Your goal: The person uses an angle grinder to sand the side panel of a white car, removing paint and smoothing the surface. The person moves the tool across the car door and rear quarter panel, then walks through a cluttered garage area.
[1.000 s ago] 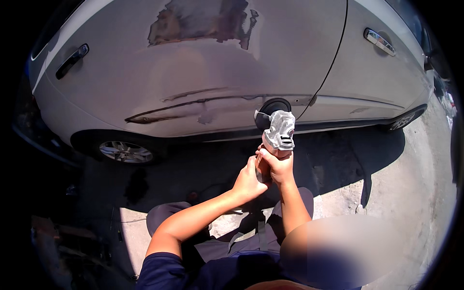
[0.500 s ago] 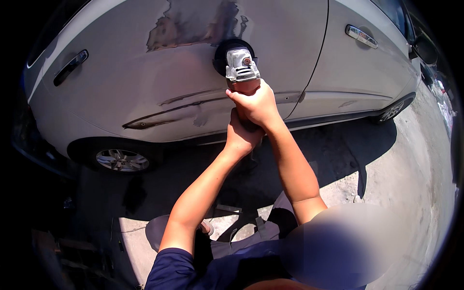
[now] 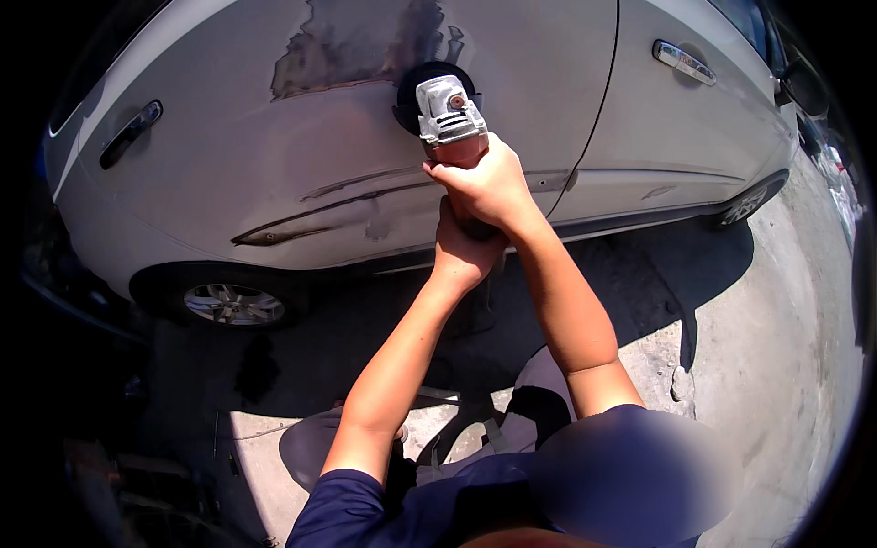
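Note:
I hold an angle grinder point(image 3: 450, 110) with a silver head and reddish body out in front of me. My right hand point(image 3: 486, 183) is closed around its body just behind the head. Lower down, my left hand point(image 3: 464, 248) wraps the rear of the tool, most of which the hands hide. The grinder's dark round disc point(image 3: 429, 78) is against or very close to the door of a light-coloured car point(image 3: 365, 137); contact cannot be made out. Above and left of the disc is a rough, dark, bared patch point(image 3: 352, 55) on the door.
Dark scrapes point(image 3: 311, 219) run along the lower door. Chrome handles point(image 3: 683, 62) stand out from the doors, and a wheel point(image 3: 233, 303) is at lower left. A thin cord point(image 3: 260, 434) and a small stone point(image 3: 681, 384) lie on the concrete ground.
The grinder, with both hands on it, has shifted slightly up and to the left across the door, toward the bared patch. Both hands keep their hold.

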### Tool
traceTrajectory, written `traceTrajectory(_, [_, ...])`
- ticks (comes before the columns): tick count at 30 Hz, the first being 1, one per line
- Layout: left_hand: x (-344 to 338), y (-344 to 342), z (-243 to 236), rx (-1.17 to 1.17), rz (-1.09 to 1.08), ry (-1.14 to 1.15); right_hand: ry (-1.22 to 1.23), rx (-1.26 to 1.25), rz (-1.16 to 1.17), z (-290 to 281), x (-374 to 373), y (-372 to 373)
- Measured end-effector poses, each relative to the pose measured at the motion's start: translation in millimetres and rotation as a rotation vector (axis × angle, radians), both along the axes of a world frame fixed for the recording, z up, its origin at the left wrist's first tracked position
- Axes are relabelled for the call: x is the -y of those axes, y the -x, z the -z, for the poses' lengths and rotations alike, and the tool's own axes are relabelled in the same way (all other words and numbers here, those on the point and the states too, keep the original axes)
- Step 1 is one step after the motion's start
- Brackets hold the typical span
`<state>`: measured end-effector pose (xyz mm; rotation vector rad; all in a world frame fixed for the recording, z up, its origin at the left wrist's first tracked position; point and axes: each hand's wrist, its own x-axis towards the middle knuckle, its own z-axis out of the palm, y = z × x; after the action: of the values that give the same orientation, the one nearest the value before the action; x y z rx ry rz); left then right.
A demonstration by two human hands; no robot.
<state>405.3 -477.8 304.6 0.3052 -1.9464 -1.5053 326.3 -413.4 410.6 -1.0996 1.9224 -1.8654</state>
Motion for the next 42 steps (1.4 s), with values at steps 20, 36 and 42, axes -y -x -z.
traceTrajectory(20, [-23,1,-42,0.001,-0.049,-0.003,0.010,-0.051,0.004,-26,-10,7])
traceTrajectory(36, [-14,13,-78,0.031,0.012,-0.002,0.007,-0.091,0.096,-59,-14,14])
traceTrajectory(42, [-30,14,-35,-0.029,0.022,0.016,-0.017,-0.110,0.072,-20,-20,17])
